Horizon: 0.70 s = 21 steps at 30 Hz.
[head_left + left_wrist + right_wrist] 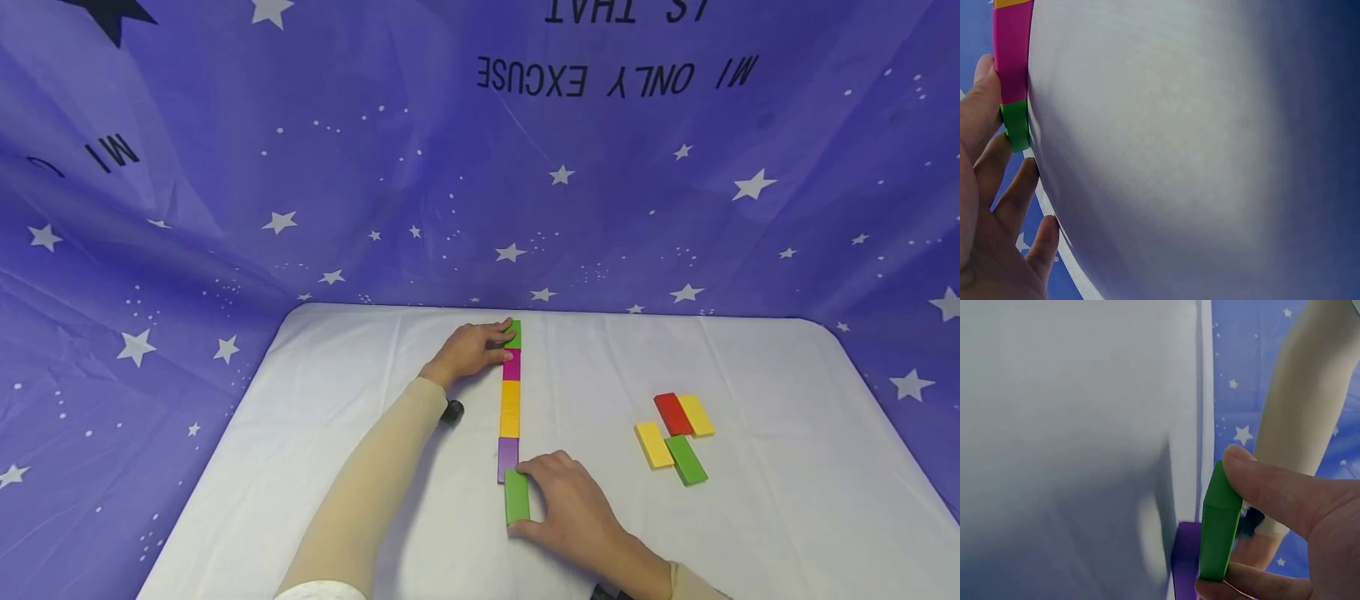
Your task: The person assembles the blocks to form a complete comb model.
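Green block [517,498] is pinched endwise in the right hand [576,510].

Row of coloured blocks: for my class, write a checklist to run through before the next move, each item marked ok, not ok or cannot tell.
1. Row without visible gaps from far green block to purple block: ok.
2. Left grip touching far green block and pink block: ok.
3. Right grip holding near green block: ok.
4. Near green block in line with row: not ok; in the head view it appears shifted right.
5. Near green block flat on tabletop: cannot tell.
6. Four loose blocks clear of right grip: ok.
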Motion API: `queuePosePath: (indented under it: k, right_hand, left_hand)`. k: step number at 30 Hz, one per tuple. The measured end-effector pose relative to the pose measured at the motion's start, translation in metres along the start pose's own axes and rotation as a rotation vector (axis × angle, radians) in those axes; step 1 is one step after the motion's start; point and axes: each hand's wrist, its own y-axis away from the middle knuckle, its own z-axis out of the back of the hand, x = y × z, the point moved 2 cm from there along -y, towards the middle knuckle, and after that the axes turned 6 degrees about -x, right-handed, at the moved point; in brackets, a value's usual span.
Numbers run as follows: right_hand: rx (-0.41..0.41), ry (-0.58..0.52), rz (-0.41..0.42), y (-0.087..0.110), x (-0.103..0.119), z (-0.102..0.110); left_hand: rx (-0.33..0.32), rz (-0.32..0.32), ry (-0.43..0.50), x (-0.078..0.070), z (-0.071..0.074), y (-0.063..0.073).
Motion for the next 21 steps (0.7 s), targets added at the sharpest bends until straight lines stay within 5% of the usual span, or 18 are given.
queuePosePath:
  k: [21]
  right_hand:
    - [0.189, 0.041, -0.074, 0.003, 0.012, -0.001]
  left_hand:
    - [0.005, -0.007, 0.005, -0.002, 0.002, 0.0]
